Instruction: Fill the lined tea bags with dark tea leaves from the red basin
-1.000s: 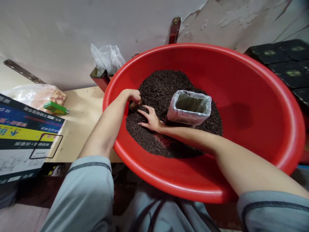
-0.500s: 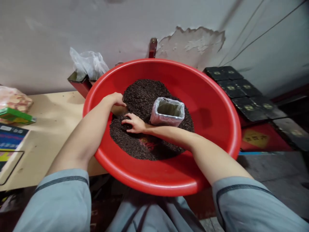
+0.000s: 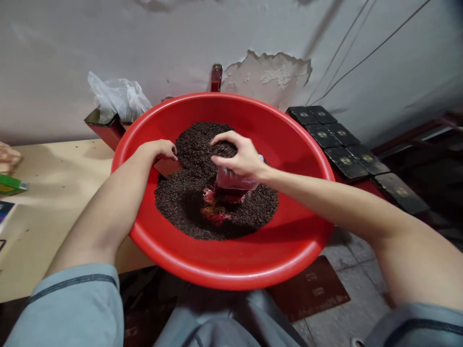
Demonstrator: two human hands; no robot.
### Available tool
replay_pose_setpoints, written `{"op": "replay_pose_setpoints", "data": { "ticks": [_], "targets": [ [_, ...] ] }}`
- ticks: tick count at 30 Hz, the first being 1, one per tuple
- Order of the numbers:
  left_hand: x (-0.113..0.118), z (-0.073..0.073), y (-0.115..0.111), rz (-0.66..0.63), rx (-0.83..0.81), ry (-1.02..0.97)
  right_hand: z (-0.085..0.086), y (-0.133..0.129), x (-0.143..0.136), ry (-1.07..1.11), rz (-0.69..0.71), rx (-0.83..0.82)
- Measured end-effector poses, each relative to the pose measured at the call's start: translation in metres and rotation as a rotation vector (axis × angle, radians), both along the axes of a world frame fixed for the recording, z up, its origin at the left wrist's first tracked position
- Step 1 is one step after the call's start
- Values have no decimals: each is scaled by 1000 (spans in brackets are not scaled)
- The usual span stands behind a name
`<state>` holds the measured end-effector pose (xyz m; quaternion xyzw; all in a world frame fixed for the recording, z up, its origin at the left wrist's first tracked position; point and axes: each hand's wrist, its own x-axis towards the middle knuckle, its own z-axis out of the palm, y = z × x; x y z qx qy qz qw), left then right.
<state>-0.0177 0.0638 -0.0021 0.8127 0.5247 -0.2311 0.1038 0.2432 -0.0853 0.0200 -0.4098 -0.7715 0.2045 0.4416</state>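
A wide red plastic basin [image 3: 231,277] holds a heap of dark loose tea leaves [image 3: 198,140]. In my right hand [image 3: 246,154] is a handful of tea leaves [image 3: 223,149], cupped between thumb and curled fingers. This hand is over a clear plastic bag [image 3: 235,180] that stands in the heap and hides its mouth. My left hand [image 3: 167,149] is closed at the top of a flat reddish-brown piece [image 3: 168,166], partly sunk in the tea at the basin's left side. Beside the bag, a patch of the basin's patterned bottom [image 3: 213,209] shows through.
Black-lidded red tins [image 3: 347,161] stand in rows to the right. Behind the basin's left rim is an open box [image 3: 104,127] with a white plastic bag [image 3: 121,99]. A wooden table [image 3: 61,193] lies at left, with a green box [image 3: 10,185].
My right hand has risen from the tea at the left, over to the bag, with a handful in it. My left hand stays by the reddish-brown piece. The view has shifted slightly.
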Motion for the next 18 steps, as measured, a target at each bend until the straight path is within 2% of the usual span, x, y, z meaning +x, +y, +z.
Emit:
{"op": "replay_pose_setpoints", "data": {
  "ticks": [3,6,11,18],
  "targets": [
    [7,4,-4,41,28,47,6,4,40,-11,-64,17],
    [10,7,-8,43,24,71,-2,3,63,-109,-56,78],
    [8,5,-7,-4,21,79,-14,3,71,-249,41,175],
    [10,9,-12,47,4,57,2,4,73,-344,49,125]
  ]
}}
